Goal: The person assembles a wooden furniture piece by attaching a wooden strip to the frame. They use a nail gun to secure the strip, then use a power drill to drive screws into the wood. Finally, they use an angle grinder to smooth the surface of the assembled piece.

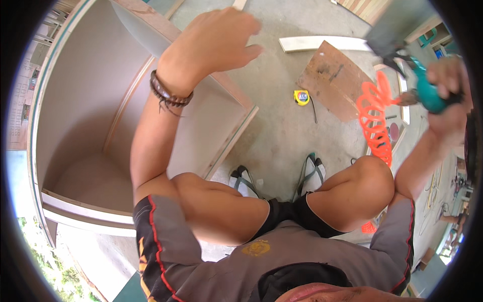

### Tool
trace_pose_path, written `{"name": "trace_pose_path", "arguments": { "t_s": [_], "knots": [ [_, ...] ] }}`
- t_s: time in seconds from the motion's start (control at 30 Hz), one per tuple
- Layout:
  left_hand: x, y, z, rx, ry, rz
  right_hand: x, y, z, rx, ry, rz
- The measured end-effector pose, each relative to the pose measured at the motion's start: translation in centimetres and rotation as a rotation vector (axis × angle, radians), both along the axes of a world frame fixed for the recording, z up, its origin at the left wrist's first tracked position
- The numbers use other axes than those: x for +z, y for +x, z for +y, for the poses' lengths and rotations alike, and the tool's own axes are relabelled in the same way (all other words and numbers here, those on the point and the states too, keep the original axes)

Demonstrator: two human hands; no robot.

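Note:
My right hand [445,78], raised at the right, is closed around the handle of a teal-and-black air nailer [427,88]. Motion smears the tool's dark front part. From it an orange coiled air hose [373,118] hangs down past my right knee. My left hand [214,43], with a braided bracelet at the wrist, is above the upper edge of an open wooden cabinet box [75,80]. Its thumb stands apart from its bent, partly hidden fingers, and nothing shows between them. Whether this hand touches the box edge I cannot tell.
On the concrete floor before my feet lie a yellow tape measure [302,97] and a brown board [334,78]. A white strip of wood [322,44] lies beyond them. The box fills the left side, close against my left leg. Cords and tools lie at the far right.

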State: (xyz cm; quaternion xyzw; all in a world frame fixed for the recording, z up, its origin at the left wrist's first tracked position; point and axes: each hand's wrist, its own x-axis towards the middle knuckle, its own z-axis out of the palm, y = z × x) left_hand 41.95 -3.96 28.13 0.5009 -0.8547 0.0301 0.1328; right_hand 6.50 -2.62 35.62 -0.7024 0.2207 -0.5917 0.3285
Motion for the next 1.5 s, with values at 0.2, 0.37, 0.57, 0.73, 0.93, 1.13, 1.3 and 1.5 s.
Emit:
{"name": "trace_pose_path", "arguments": {
  "t_s": [0.2,0.37,0.57,0.73,0.93,1.13,1.3,1.5],
  "knots": [
    [-11.2,1.0,4.2,-0.108,-0.074,-0.312,-15.4,2.6,0.0,-0.175,0.338,0.088],
    [-15.5,0.3,2.2,-0.115,0.060,-0.421,-26.1,2.7,1.2,-0.131,0.705,0.094],
    [-17.3,0.0,0.7,-0.122,0.221,-0.468,-35.0,3.2,3.9,0.149,0.800,0.101],
    [-18.0,-0.3,0.3,-0.108,0.215,-0.543,-35.9,4.2,1.9,0.299,0.640,0.250],
    [-18.7,0.1,0.1,-0.151,0.158,-0.595,-36.9,5.5,1.3,0.344,0.660,0.257],
    [-18.6,-0.3,-0.3,-0.151,0.157,-0.632,-37.7,6.4,1.9,0.321,0.592,0.262],
    [-18.6,0.2,-0.1,-0.176,0.155,-0.626,-36.8,6.7,2.2,0.311,0.555,0.295],
    [-19.0,0.7,-0.1,-0.201,0.133,-0.594,-37.0,7.5,3.1,0.304,0.579,0.257]
  ]
}}
